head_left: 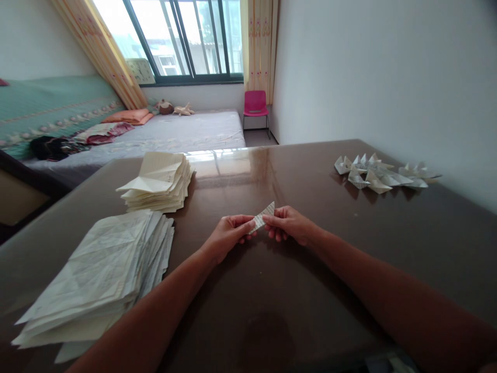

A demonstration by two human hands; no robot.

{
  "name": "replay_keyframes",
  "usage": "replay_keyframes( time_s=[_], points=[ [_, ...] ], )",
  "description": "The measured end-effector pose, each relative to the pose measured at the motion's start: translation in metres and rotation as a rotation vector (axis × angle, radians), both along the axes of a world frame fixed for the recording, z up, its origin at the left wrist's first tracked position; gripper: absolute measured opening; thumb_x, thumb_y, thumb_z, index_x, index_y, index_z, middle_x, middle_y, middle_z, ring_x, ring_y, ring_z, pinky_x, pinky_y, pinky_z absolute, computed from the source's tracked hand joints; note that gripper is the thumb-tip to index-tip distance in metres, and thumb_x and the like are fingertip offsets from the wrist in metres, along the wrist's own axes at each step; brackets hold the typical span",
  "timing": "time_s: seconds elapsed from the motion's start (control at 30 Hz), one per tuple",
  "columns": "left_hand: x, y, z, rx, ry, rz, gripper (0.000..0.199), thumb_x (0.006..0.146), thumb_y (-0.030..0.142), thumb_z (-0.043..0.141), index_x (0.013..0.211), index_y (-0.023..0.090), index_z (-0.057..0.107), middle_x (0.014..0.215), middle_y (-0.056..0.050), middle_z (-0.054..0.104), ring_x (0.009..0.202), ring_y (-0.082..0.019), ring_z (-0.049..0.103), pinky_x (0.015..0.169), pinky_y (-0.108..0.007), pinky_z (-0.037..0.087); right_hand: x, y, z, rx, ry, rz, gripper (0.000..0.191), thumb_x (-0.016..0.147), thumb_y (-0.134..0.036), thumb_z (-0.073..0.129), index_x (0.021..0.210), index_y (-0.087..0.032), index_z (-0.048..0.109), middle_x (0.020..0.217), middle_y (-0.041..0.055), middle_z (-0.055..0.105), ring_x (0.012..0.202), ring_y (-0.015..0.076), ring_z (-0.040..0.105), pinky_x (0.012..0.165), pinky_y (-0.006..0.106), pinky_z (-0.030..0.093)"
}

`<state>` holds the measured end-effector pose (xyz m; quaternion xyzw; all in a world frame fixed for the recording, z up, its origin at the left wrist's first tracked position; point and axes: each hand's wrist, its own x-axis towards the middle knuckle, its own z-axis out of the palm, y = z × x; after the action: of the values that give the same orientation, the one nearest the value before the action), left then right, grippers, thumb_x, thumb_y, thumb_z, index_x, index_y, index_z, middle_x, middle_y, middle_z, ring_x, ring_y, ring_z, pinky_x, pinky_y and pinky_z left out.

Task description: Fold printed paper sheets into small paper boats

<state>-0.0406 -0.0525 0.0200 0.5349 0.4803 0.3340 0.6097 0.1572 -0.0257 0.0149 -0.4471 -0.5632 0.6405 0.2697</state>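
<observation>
A small folded piece of printed paper [264,215] is held just above the brown table, its pointed corner tilted up to the right. My left hand [232,234] pinches its lower left end between thumb and fingers. On the other side, my right hand [288,224] grips the right edge with the thumb on top. The fingertips cover parts of the folds, so the paper's full shape is hidden. Several folded paper boats [378,176] stand grouped at the table's far right.
A stack of creased printed sheets [89,264] lies at the left beside my left forearm. Behind it sits a pile of cream paper [159,181]. The glossy table [248,305] reflects the window. Past its far edge are a bed [202,129] and a pink chair [255,106].
</observation>
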Motion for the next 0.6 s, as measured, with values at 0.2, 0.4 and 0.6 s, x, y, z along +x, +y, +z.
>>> replay_keyframes(
  time_s=[0.2, 0.4, 0.6],
  points=[
    [-0.0078, 0.0037, -0.001, 0.146, 0.089, -0.05, 0.049, 0.073, 0.045, 0.07, 0.108, 0.011, 0.069, 0.072, -0.002, 0.063, 0.056, -0.006, 0.043, 0.049, -0.017, 0.034, 0.0058, 0.0023, 0.0012, -0.002, -0.033, 0.068, 0.048, 0.079, -0.061, 0.059, 0.076, -0.013, 0.063, 0.065, 0.0035, 0.067, 0.043, 0.006, 0.052, 0.033, 0.015, 0.031],
    [-0.0075, 0.0028, -0.0014, 0.171, 0.155, -0.017, 0.049, 0.074, 0.046, 0.067, 0.109, 0.011, 0.066, 0.07, -0.001, 0.063, 0.052, -0.007, 0.046, 0.046, -0.018, 0.037, 0.0087, 0.0065, -0.0051, 0.271, -0.043, 0.0, 0.041, 0.076, -0.055, 0.065, 0.074, -0.014, 0.062, 0.061, -0.0009, 0.06, 0.048, 0.0062, 0.046, 0.042, 0.019, 0.032],
    [-0.0053, 0.0033, -0.0021, 0.232, 0.242, 0.047, 0.032, 0.071, 0.042, 0.068, 0.083, 0.012, 0.068, 0.061, 0.0, 0.062, 0.053, -0.01, 0.051, 0.051, -0.02, 0.04, 0.0089, 0.0078, -0.007, 0.308, -0.019, 0.02, 0.04, 0.075, -0.054, 0.067, 0.079, -0.014, 0.063, 0.066, 0.0, 0.062, 0.054, 0.0087, 0.049, 0.05, 0.021, 0.037]
  ],
)
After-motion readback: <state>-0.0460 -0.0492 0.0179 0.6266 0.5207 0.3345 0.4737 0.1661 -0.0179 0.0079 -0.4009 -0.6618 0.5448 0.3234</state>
